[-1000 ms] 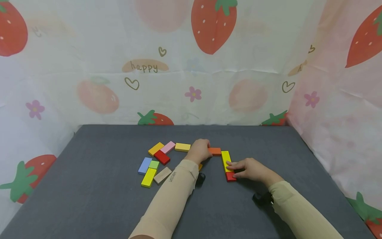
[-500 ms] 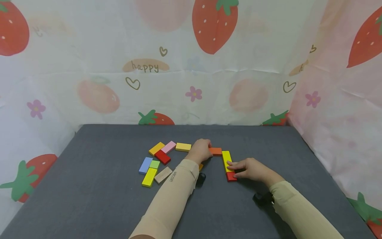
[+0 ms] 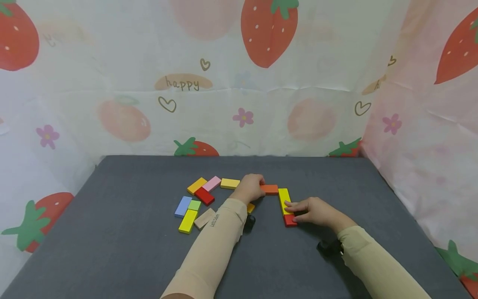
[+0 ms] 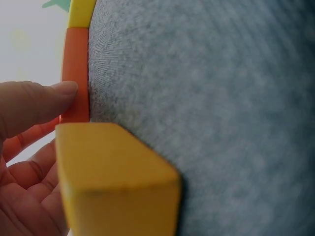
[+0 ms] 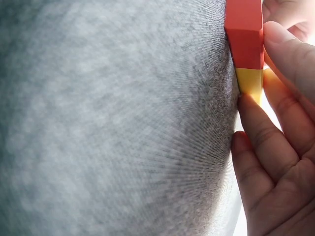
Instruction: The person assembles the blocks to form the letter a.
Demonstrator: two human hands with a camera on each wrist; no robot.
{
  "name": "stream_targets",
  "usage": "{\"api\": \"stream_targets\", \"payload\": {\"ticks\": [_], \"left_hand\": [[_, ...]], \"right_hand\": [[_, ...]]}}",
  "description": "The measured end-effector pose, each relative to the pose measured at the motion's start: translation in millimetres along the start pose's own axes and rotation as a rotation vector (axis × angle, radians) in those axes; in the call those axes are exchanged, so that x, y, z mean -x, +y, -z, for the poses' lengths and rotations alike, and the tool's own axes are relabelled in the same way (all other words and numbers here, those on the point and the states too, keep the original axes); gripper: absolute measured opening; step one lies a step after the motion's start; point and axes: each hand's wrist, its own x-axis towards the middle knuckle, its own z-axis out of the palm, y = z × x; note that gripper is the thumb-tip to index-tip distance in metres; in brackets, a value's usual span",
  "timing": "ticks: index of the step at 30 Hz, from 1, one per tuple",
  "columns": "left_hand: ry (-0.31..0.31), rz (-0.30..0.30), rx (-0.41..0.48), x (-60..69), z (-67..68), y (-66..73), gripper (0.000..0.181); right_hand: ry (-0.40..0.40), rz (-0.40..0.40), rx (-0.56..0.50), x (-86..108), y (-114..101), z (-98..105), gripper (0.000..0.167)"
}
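In the head view, my left hand (image 3: 249, 189) is at the left end of an orange block (image 3: 269, 189) lying flat on the table. In the left wrist view, the thumb (image 4: 64, 93) presses the near side of that block, with curled fingers behind it. My right hand (image 3: 317, 212) touches two blocks set end to end: the forefinger rests on a yellow block (image 3: 284, 199), the thumb on a red block (image 3: 290, 221). In the right wrist view, its fingers look fairly straight, beside the red and yellow blocks. The yellow block's far end meets the orange block's right end.
An orange-yellow block (image 3: 251, 207) lies partly hidden under my left wrist. Left of it are a pale yellow block (image 3: 229, 183), a pink block (image 3: 212, 183), a dark red block (image 3: 204, 196), a blue block (image 3: 183, 206) and a plain wooden block (image 3: 205, 218) on the grey table (image 3: 123, 232).
Both hands stay at the same blocks with hardly any motion. The left forearm shifts slightly left, showing a little more of the orange-yellow block beside the wrist.
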Motion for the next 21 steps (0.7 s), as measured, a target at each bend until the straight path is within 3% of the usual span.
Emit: {"api": "stream_targets", "payload": {"ticks": [6, 11, 17, 21], "left_hand": [[-0.01, -0.034, 0.019, 2.0, 3.7, -2.3, 0.028], [-0.001, -0.06, 0.044, 7.3, 17.6, -8.0, 0.031], [0.023, -0.091, 0.096, 16.8, 41.2, -26.6, 0.034], [0.04, -0.077, 0.157, 23.9, 53.5, -43.5, 0.033]], "right_hand": [[0.0, 0.003, 0.002, 0.1, -0.5, 0.1, 0.042], [0.0, 0.001, 0.014, 0.6, -0.4, -0.1, 0.042], [0.0, -0.005, 0.01, 0.4, -1.5, 0.4, 0.042], [0.001, -0.007, 0.007, -0.2, -2.3, 0.8, 0.042]]}}
